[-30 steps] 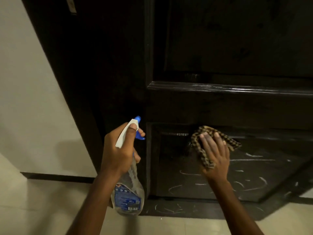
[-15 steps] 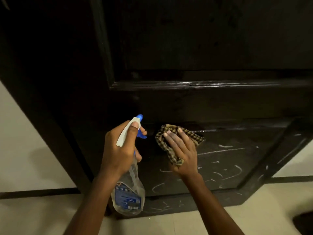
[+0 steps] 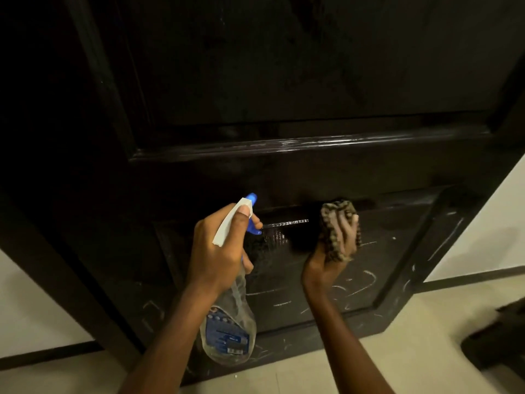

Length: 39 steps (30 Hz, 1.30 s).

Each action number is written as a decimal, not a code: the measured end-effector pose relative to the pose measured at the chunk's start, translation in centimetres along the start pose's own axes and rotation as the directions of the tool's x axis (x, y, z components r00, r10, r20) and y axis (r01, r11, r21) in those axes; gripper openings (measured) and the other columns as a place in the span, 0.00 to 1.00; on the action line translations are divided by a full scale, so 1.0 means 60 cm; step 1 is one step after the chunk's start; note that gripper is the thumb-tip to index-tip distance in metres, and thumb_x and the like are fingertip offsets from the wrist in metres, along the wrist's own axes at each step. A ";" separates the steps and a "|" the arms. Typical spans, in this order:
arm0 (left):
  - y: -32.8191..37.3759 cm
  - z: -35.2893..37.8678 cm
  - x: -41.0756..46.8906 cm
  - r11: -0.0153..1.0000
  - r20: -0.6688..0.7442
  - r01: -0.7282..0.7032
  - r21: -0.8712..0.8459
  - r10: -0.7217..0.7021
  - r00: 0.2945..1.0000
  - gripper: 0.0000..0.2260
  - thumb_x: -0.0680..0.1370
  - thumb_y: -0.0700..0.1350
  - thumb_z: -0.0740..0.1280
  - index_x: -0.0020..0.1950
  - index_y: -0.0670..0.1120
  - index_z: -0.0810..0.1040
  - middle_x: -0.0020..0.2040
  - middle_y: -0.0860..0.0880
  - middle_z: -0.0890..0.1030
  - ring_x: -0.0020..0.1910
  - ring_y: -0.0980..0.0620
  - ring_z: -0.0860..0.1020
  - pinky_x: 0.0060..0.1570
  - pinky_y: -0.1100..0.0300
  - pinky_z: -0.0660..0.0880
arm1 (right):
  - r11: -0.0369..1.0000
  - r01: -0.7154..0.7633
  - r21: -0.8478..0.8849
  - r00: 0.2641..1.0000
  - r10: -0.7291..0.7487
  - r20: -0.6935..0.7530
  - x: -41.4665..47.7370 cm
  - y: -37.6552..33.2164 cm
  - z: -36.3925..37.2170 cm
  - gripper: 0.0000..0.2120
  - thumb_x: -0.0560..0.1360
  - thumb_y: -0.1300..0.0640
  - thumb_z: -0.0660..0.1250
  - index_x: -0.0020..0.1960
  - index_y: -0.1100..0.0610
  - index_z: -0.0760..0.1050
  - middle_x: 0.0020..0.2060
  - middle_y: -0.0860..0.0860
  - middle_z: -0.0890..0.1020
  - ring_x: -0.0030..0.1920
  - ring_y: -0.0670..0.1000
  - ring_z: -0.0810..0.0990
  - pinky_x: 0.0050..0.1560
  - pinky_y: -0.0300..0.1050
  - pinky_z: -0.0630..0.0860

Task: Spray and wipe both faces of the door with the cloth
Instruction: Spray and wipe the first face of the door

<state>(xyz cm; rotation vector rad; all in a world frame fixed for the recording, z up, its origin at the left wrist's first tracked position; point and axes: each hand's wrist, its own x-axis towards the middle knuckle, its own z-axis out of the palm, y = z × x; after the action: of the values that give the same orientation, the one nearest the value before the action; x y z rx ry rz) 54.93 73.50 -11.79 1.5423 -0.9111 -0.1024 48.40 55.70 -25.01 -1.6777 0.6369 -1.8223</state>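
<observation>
Item, left hand [image 3: 218,251]: wrapped round the neck of a clear plastic spray bottle [image 3: 230,334] with a white-and-blue trigger head, fingers at the trigger, nozzle aimed at the lower panel of the dark wooden panelled door [image 3: 284,81]. Item, right hand [image 3: 332,251]: fingers curled round a bunched brown-and-cream checked cloth [image 3: 335,217], held up just right of the nozzle; whether the cloth touches the wood I cannot tell. Between the two grips: a glistening wet patch [image 3: 272,237]. Below and right of the cloth hand: white chalky scribbles [image 3: 360,282] across the panel and its frame, not yet wiped. Advice, as I judge it: flatten the cloth, press firmly, work from the wet patch down through the marks, and respray where chalk smears. Room: pale tiled floor [image 3: 369,359] beneath both forearms, pale wall [image 3: 488,237] and dark skirting [image 3: 468,277] far right of the cloth hand, an unclear dark shape [image 3: 494,345] on the floor below that.
</observation>
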 end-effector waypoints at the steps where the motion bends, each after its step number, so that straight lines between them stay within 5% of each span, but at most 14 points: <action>1: 0.001 0.004 0.002 1.000 0.009 -0.004 -0.003 0.004 1.000 0.20 0.81 0.56 0.55 0.46 0.44 0.80 0.45 0.50 0.85 0.19 0.47 0.77 0.22 0.56 0.74 | 0.997 0.076 -0.032 0.991 -0.072 0.111 -0.019 -0.009 -0.001 0.21 0.78 0.63 0.59 0.70 0.63 0.74 0.71 0.59 0.73 0.77 0.64 0.62 0.78 0.62 0.57; 3: 0.006 0.014 0.007 1.000 0.027 -0.009 -0.017 0.009 1.000 0.20 0.80 0.57 0.56 0.46 0.44 0.80 0.43 0.50 0.84 0.19 0.47 0.77 0.21 0.57 0.74 | 0.984 0.176 -0.030 0.955 -0.163 0.247 -0.024 -0.009 -0.017 0.21 0.77 0.64 0.59 0.69 0.67 0.73 0.72 0.57 0.71 0.78 0.62 0.60 0.79 0.58 0.55; 6: 0.012 0.036 0.016 1.000 0.052 -0.013 -0.025 0.014 0.999 0.20 0.81 0.57 0.57 0.45 0.43 0.80 0.39 0.51 0.84 0.19 0.48 0.76 0.21 0.57 0.74 | 0.980 0.183 -0.082 0.962 -0.161 0.222 0.021 0.033 -0.050 0.20 0.78 0.64 0.57 0.67 0.69 0.74 0.70 0.62 0.73 0.77 0.65 0.63 0.78 0.60 0.57; 9: 0.018 0.066 0.024 0.999 0.088 -0.038 -0.035 0.041 0.995 0.20 0.81 0.57 0.56 0.45 0.44 0.80 0.42 0.50 0.84 0.19 0.48 0.77 0.20 0.56 0.74 | 0.984 -0.166 -0.063 0.986 0.165 -0.022 0.096 0.069 -0.089 0.22 0.79 0.57 0.57 0.71 0.62 0.72 0.71 0.61 0.73 0.74 0.58 0.69 0.77 0.55 0.63; 11: 0.023 0.084 0.027 0.998 0.110 -0.031 -0.052 0.036 0.993 0.19 0.81 0.55 0.56 0.45 0.43 0.79 0.42 0.48 0.84 0.19 0.48 0.76 0.20 0.57 0.73 | 0.914 -0.394 0.100 0.886 0.407 -0.222 0.157 0.063 -0.119 0.18 0.81 0.54 0.59 0.68 0.60 0.72 0.61 0.54 0.78 0.58 0.42 0.80 0.62 0.42 0.78; 13: 0.029 0.099 0.030 0.997 0.129 -0.023 -0.076 0.033 0.991 0.19 0.81 0.54 0.56 0.44 0.43 0.79 0.41 0.47 0.84 0.18 0.47 0.76 0.20 0.57 0.73 | 0.853 -0.485 0.193 0.777 0.521 -0.352 0.203 0.077 -0.135 0.12 0.83 0.59 0.60 0.65 0.63 0.72 0.50 0.50 0.76 0.44 0.39 0.79 0.42 0.32 0.76; 17: 0.031 0.119 0.037 0.996 0.149 -0.029 -0.084 0.041 0.988 0.19 0.81 0.55 0.56 0.45 0.44 0.80 0.43 0.48 0.84 0.19 0.47 0.77 0.21 0.56 0.74 | 0.774 -0.584 0.245 0.706 0.633 -0.317 0.202 0.088 -0.120 0.26 0.80 0.46 0.65 0.71 0.62 0.71 0.64 0.56 0.78 0.64 0.54 0.78 0.63 0.45 0.76; 20: 0.032 0.131 0.042 0.996 0.165 -0.030 -0.084 0.044 0.985 0.20 0.81 0.56 0.55 0.45 0.44 0.80 0.43 0.48 0.84 0.19 0.48 0.77 0.21 0.56 0.74 | 0.835 -0.540 0.104 0.816 0.550 -0.178 0.114 0.091 -0.080 0.39 0.74 0.30 0.64 0.76 0.55 0.69 0.72 0.55 0.73 0.73 0.56 0.71 0.72 0.62 0.69; 23: 0.033 0.143 0.048 0.996 0.184 -0.051 -0.073 0.064 0.981 0.20 0.81 0.56 0.55 0.44 0.44 0.80 0.43 0.48 0.84 0.19 0.48 0.77 0.21 0.56 0.74 | 0.915 -0.403 0.026 0.915 0.403 -0.014 0.075 0.063 -0.073 0.30 0.80 0.41 0.61 0.78 0.52 0.65 0.78 0.52 0.65 0.79 0.56 0.61 0.78 0.62 0.58; 26: 0.037 0.155 0.054 0.996 0.196 -0.062 -0.071 0.074 0.978 0.19 0.81 0.54 0.55 0.44 0.44 0.79 0.43 0.48 0.84 0.19 0.49 0.77 0.20 0.57 0.74 | 0.911 -0.413 -0.012 0.910 0.412 -0.051 0.111 0.083 -0.098 0.30 0.79 0.41 0.59 0.77 0.54 0.67 0.76 0.54 0.68 0.78 0.56 0.63 0.77 0.63 0.61; 29: 0.043 0.170 0.056 0.994 0.216 -0.072 -0.085 0.089 0.972 0.19 0.81 0.53 0.55 0.44 0.43 0.79 0.43 0.48 0.84 0.19 0.49 0.77 0.20 0.58 0.73 | 0.843 -0.537 -0.005 0.830 0.528 -0.180 0.176 0.104 -0.131 0.34 0.77 0.37 0.59 0.76 0.55 0.67 0.71 0.52 0.74 0.72 0.53 0.71 0.73 0.58 0.68; 33: 0.045 0.179 0.052 0.992 0.217 -0.055 -0.111 0.078 0.973 0.21 0.81 0.56 0.56 0.44 0.43 0.80 0.43 0.47 0.84 0.18 0.49 0.77 0.20 0.56 0.74 | 0.779 -0.620 0.087 0.745 0.621 -0.245 0.224 0.124 -0.153 0.14 0.83 0.48 0.60 0.67 0.52 0.69 0.59 0.50 0.77 0.61 0.53 0.76 0.68 0.57 0.73; 37: 0.037 0.167 0.042 0.991 0.195 -0.036 -0.127 0.061 0.979 0.23 0.78 0.61 0.55 0.45 0.44 0.79 0.44 0.49 0.84 0.19 0.48 0.77 0.20 0.57 0.73 | 0.655 -0.709 0.261 0.603 0.755 -0.256 0.195 0.113 -0.121 0.27 0.81 0.41 0.61 0.73 0.56 0.66 0.64 0.52 0.76 0.63 0.53 0.75 0.70 0.56 0.71; 39: 0.031 0.152 0.039 0.994 0.179 -0.033 -0.105 0.051 0.983 0.23 0.78 0.61 0.55 0.46 0.44 0.79 0.44 0.50 0.84 0.19 0.48 0.77 0.21 0.59 0.73 | 0.656 -0.717 0.236 0.620 0.755 -0.215 0.150 0.092 -0.090 0.39 0.75 0.31 0.63 0.77 0.53 0.64 0.72 0.52 0.72 0.70 0.53 0.72 0.74 0.57 0.67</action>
<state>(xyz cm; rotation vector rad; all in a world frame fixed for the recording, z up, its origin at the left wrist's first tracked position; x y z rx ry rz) 50.59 64.94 -11.15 1.4349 -1.0657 -0.2586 43.15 45.28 -22.83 -0.8226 1.1191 -1.4320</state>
